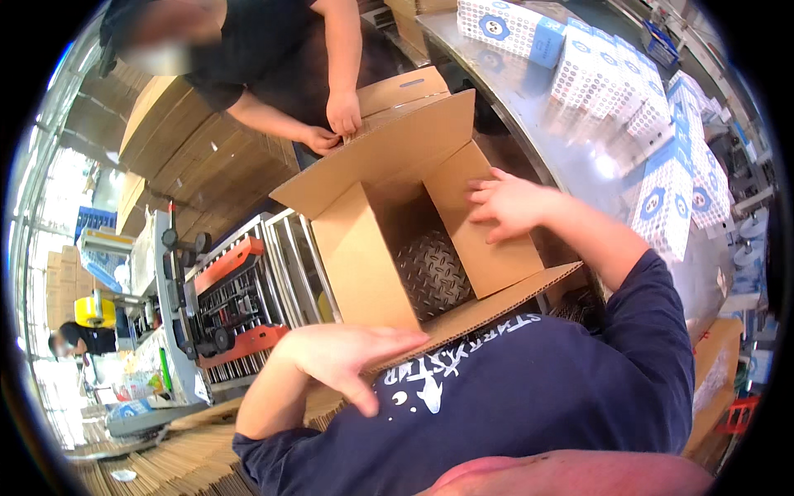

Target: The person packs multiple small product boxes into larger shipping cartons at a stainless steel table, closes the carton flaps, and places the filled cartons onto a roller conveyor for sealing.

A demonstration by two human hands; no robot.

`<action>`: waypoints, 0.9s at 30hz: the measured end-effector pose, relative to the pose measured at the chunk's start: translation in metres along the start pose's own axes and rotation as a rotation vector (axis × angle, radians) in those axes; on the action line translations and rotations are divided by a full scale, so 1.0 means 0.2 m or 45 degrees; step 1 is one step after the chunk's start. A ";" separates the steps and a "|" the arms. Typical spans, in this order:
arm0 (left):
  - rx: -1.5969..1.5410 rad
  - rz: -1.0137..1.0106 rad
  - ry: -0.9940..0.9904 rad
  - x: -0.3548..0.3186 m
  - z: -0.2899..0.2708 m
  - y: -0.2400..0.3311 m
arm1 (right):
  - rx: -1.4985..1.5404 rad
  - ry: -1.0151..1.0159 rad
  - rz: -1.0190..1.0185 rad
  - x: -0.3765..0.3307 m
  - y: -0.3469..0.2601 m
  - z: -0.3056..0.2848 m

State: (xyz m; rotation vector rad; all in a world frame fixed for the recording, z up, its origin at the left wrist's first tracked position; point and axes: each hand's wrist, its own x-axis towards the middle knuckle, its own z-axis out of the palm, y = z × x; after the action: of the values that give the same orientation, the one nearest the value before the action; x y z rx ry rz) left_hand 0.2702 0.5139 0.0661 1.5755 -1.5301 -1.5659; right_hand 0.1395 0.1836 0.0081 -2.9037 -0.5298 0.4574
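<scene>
A brown cardboard box [370, 256] stands in front of me with its top flaps spread. Looking down through it, I see a dark diamond-patterned metal plate [432, 277], so its bottom is open. My right hand [513, 205] rests on the right flap with its fingers spread. Along the near flap [496, 306] lies my left hand [347, 357], fingers stretched out and thumb apart. The far flap [397, 157] stands up, tilted away from me. Neither hand is wrapped round anything.
Across from me a co-worker's hands [335, 128] work at another carton [405, 91]. White-and-blue patterned packages [608, 74] sit on the metal table [529, 99] at right. A roller conveyor [289, 256] with orange parts runs left. Flattened cardboard [178, 450] is stacked near left.
</scene>
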 end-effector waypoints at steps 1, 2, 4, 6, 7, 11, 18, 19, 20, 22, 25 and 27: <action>0.109 -0.096 0.043 0.01 -0.04 0.03 | 0.298 -0.263 -0.036 0.03 0.06 -0.11; 0.203 -0.209 0.107 0.00 -0.06 0.06 | 0.491 -0.327 0.011 0.05 0.03 -0.30; 0.619 -0.479 0.524 0.01 -0.09 0.08 | 0.476 0.490 -0.236 0.13 0.03 -0.47; 1.010 -0.807 0.893 0.15 -0.03 0.01 | 0.013 1.182 -0.055 0.32 0.11 -0.54; 1.096 -0.964 0.924 0.23 0.00 -0.04 | -0.321 1.445 0.063 0.41 0.17 -0.51; 0.490 -0.724 1.650 0.06 0.21 -0.52 | -0.030 0.462 0.050 0.25 -0.24 -0.29; -1.163 -0.412 1.447 0.61 0.57 -1.06 | 0.578 0.546 0.483 -0.38 0.76 0.31; -1.002 -0.751 1.581 0.74 0.66 -1.26 | 0.707 0.540 0.543 -0.41 0.87 0.40; -1.206 -0.748 1.670 0.78 0.76 -1.44 | 0.814 0.579 0.616 -0.43 1.00 0.52; -1.696 -0.789 1.772 0.74 0.76 -1.24 | 0.901 0.665 0.773 -0.49 1.05 0.62; -1.287 -0.284 1.986 0.00 0.89 -1.30 | 1.706 0.587 0.923 -0.23 0.50 0.62; -0.978 -0.228 2.030 -0.48 0.72 -0.87 | 2.237 0.278 0.816 -0.13 0.17 0.45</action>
State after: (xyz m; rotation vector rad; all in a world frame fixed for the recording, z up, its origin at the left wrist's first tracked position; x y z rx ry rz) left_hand 0.2334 0.7035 -0.0859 1.6277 0.0888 -0.3673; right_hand 0.0972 0.1521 -0.0772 -1.2563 0.6230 0.3360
